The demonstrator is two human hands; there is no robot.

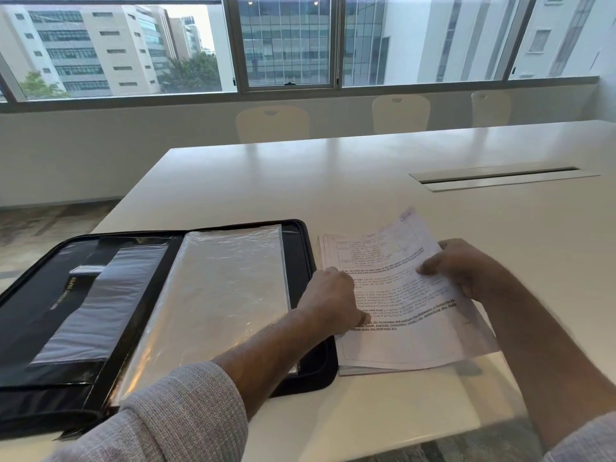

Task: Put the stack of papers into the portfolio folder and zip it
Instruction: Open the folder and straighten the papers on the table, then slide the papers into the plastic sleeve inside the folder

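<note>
Gripping the right edge of the top sheet, the right hand point(466, 268) has its fingers point(430, 266) curled shut on the stack of papers point(410, 315). The left hand point(333, 295) presses flat, holding nothing. The stack lies on the bench point(366, 195), just beside the open portfolio folder point(310, 248). The person should square all the sheets first, then lift them together.

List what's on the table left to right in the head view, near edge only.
Open portfolio folder → clear plastic sleeve → left hand → stack of papers → right hand.
</note>
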